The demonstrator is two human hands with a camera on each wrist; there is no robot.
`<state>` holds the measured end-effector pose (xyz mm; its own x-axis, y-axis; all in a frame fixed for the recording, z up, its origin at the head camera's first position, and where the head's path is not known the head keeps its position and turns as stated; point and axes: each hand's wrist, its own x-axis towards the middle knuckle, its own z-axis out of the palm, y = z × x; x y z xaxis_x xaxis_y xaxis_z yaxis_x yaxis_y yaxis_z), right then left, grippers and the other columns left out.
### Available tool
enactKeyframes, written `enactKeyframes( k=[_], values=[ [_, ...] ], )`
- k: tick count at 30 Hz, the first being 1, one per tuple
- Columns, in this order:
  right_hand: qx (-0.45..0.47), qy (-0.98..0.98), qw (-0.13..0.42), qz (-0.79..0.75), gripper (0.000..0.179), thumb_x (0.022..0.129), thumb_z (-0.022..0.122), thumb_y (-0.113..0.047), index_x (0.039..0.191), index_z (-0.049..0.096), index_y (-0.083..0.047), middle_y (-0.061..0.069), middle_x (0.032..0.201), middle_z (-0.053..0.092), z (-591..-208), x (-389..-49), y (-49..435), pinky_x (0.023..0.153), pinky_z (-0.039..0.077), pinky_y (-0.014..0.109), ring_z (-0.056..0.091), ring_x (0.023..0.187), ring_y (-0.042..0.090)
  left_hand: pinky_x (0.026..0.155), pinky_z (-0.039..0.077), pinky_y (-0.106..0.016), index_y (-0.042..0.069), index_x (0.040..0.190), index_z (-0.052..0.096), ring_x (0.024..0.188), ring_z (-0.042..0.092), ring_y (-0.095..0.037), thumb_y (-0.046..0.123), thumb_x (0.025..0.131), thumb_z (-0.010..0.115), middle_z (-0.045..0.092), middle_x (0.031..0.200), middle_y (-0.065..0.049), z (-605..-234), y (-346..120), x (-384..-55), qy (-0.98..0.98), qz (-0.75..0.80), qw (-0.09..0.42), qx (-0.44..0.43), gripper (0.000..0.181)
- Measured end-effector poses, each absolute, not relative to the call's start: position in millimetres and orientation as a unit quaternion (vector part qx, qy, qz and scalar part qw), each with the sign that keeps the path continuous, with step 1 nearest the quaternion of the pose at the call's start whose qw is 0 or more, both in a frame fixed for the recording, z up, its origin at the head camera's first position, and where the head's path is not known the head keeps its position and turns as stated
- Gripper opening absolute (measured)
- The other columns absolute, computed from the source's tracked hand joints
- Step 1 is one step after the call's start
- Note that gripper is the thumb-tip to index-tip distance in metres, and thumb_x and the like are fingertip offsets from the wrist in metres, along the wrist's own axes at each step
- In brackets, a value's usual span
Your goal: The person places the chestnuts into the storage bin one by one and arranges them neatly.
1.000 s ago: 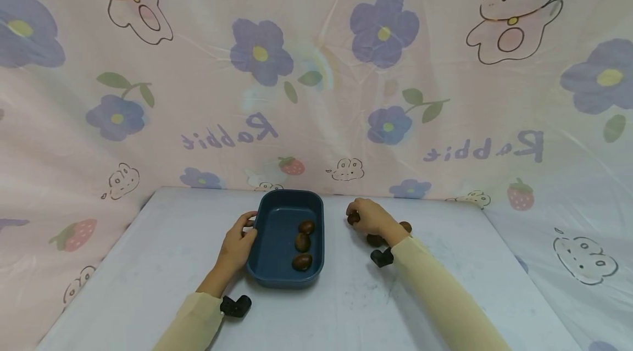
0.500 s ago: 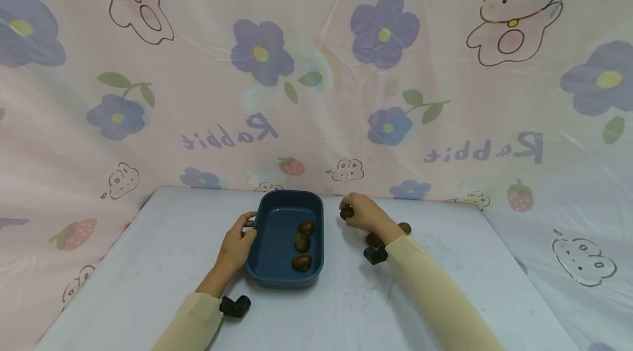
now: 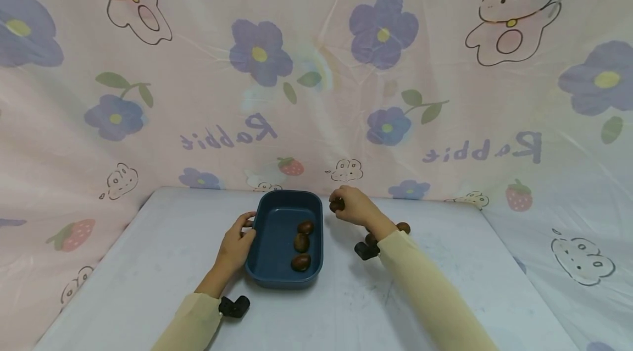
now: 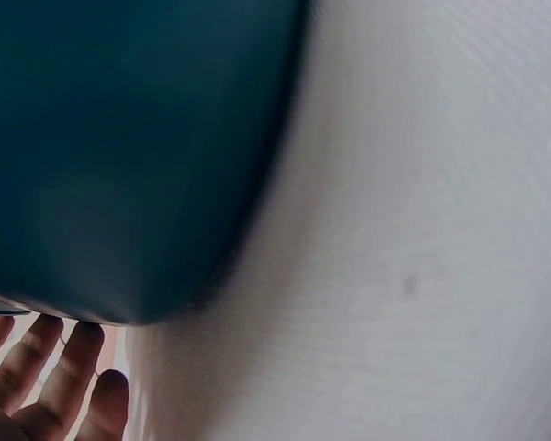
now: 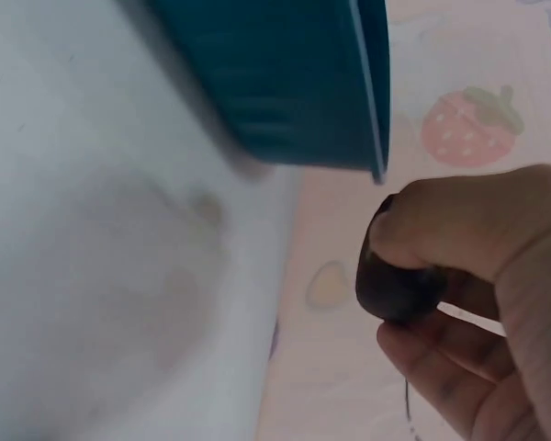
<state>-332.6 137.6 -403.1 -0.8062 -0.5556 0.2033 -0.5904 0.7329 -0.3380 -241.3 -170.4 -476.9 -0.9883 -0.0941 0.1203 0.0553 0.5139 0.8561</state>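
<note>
In the head view, a dark blue rectangular container stands on the white table with three brown chestnuts in a column along its right side, one of them the middle chestnut. My left hand rests against the container's left side; the left wrist view shows extended fingers touching its outer wall. My right hand pinches another chestnut between thumb and fingers, raised just to the right of the container's far right corner.
More chestnuts lie on the table behind and under the right wrist, including a chestnut partly covered by the sleeve. Patterned cloth hangs at the table's back edge. Both wrists carry black devices, such as the left device.
My right hand has moved left and away from me with the chestnut, nearer the container's far right corner. My left hand and the container stay in place.
</note>
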Motion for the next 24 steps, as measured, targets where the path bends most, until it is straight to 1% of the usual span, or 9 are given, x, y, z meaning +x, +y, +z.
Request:
enactKeyframes(
  k=[5, 10, 16, 24],
  values=[
    [0.317, -0.924, 0.053, 0.206, 0.028, 0.075, 0.071, -0.005, 0.103, 0.068, -0.007, 0.004, 0.092, 0.063, -398.4, -330.7, 127.8, 0.079, 0.050, 0.034, 0.059, 0.083, 0.017, 0.072, 0.045, -0.031, 0.020, 0.138, 0.048, 0.088, 0.060, -0.020, 0.016, 0.093, 0.046, 0.060, 0.127, -0.011, -476.6, -170.2, -241.8, -0.868, -0.490, 0.077, 0.013, 0.046],
    [0.324, -0.918, 0.051, 0.224, 0.027, 0.076, 0.071, -0.003, 0.103, 0.068, -0.006, 0.004, 0.092, 0.063, -394.9, -328.6, 118.8, 0.079, 0.051, 0.033, 0.060, 0.083, 0.016, 0.072, 0.044, -0.031, 0.020, 0.139, 0.048, 0.087, 0.060, -0.020, 0.016, 0.092, 0.046, 0.060, 0.126, -0.012, -476.8, -169.8, -242.2, -0.868, -0.491, 0.077, 0.014, 0.046],
    [0.339, -0.911, 0.055, 0.227, 0.027, 0.078, 0.069, -0.003, 0.105, 0.067, -0.005, 0.004, 0.094, 0.063, -397.2, -329.4, 109.0, 0.080, 0.051, 0.031, 0.059, 0.085, 0.015, 0.071, 0.044, -0.030, 0.019, 0.138, 0.048, 0.085, 0.059, -0.020, 0.015, 0.092, 0.047, 0.060, 0.125, -0.012, -476.8, -169.7, -241.9, -0.865, -0.495, 0.079, 0.012, 0.046],
    [0.350, -0.908, 0.037, 0.225, 0.028, 0.081, 0.069, -0.005, 0.108, 0.067, -0.006, 0.004, 0.099, 0.064, -401.6, -329.9, 94.9, 0.082, 0.050, 0.033, 0.059, 0.088, 0.016, 0.071, 0.045, -0.030, 0.019, 0.138, 0.048, 0.086, 0.060, -0.019, 0.016, 0.092, 0.046, 0.060, 0.125, -0.012, -476.7, -169.2, -241.9, -0.867, -0.492, 0.080, 0.015, 0.046]
  ],
)
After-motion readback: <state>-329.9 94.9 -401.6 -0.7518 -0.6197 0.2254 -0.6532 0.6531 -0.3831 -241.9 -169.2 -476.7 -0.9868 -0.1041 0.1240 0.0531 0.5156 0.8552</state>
